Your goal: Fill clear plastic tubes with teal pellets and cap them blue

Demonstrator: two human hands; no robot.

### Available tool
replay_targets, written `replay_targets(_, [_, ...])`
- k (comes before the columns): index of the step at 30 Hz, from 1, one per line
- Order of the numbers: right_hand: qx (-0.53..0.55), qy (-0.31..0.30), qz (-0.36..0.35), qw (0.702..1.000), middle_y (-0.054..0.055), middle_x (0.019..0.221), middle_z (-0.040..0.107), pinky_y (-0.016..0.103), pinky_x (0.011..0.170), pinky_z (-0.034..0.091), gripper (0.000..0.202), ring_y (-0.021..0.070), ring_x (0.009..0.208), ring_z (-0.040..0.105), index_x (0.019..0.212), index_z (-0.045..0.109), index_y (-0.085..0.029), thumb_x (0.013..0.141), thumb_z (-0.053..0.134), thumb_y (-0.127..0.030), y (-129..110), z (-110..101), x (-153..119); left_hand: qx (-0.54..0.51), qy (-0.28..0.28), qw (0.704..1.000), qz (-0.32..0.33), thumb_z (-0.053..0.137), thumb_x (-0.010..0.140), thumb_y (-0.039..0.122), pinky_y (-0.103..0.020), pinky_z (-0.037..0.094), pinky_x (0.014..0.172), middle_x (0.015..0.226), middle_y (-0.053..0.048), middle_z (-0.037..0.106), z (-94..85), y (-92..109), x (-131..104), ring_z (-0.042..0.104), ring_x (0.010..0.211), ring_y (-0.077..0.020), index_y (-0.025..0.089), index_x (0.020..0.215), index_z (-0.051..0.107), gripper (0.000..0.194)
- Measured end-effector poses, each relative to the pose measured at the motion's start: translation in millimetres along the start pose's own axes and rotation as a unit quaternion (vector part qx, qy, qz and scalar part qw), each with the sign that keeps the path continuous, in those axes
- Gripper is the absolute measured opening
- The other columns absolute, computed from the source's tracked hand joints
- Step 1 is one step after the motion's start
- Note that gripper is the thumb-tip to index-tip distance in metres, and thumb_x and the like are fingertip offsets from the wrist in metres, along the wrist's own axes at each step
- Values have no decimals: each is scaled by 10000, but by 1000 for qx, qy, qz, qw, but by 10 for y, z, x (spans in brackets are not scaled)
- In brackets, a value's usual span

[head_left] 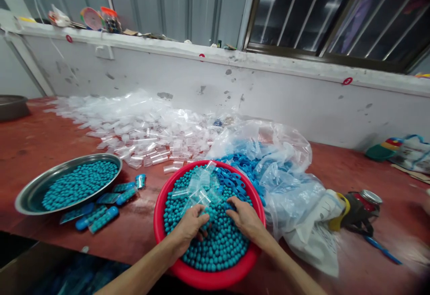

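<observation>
A red basin (258,201) holds teal beads (218,257), a heap of clear plastic sleeves (201,181) and blue plastic caps (233,181). Over the beads, my left hand (191,225) is closed with curled fingers around what looks like a clear plastic sleeve, partly hidden by the thumb. Facing it from the other side, my right hand (245,219) has its thumb and fingers bent together just above the beads. A small bluish piece shows at its fingertips, too blurred to name.
A steel dish (23,201) of teal beads stands left, beside several bead-filled packs (104,219). Behind lie a wide pile of clear sleeves (134,125) and a plastic bag (289,147) with blue caps. A white cloth bag (316,232) and a red-lidded jar (369,198) are right.
</observation>
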State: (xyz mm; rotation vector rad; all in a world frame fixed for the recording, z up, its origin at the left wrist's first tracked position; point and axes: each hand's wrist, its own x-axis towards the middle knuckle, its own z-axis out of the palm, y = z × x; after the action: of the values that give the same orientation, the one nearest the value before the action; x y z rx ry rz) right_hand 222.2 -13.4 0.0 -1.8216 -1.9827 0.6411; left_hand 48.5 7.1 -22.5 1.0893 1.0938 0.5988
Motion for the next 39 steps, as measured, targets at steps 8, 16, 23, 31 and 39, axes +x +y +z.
replay_targets(8, [85, -31, -115, 989, 72, 973, 603, 290, 840, 397, 254, 181, 932, 539, 992, 585, -162, 850, 387, -238, -158, 44, -51, -6, -34, 999, 34, 538, 643, 288, -152, 287, 310, 557, 87, 436, 13, 90, -102, 400, 347, -42, 185, 824, 458, 222])
replay_targets(16, [171, -7, -24, 985, 16, 735, 596, 265, 615, 445, 303, 150, 636, 560, 1071, 530, -181, 850, 364, -304, 38, -82, -54, 0, -71, 997, 36, 536, 649, 360, -142, 290, 299, 620, 54, 513, 4, 56, -74, 459, 354, -52, 186, 856, 425, 292])
replay_targets(23, [210, 68, -61, 973, -44, 552, 410, 215, 518, 368, 326, 106, 528, 423, 589, 441, -196, 860, 363, -361, -254, 185, 28, -14, -49, 996, 80, 541, 666, 362, -171, 307, 322, 606, 59, 486, 33, 61, -103, 458, 364, -63, 182, 812, 448, 250])
replay_targets(31, [193, 76, -63, 976, -15, 655, 527, 230, 580, 410, 244, 131, 594, 509, 845, 564, -195, 872, 351, -311, -236, 134, -22, -7, -49, 996, 79, 535, 679, 340, -172, 310, 314, 595, 72, 468, 39, 57, -106, 417, 325, -48, 186, 809, 444, 222])
replay_targets(39, [154, 73, -85, 982, 56, 870, 628, 298, 727, 455, 306, 198, 819, 581, 1041, 571, -189, 860, 379, -346, -289, 211, -108, -24, 4, 999, 32, 584, 638, 501, -154, 264, 283, 510, 74, 489, 31, 51, -81, 427, 290, -57, 175, 802, 475, 381])
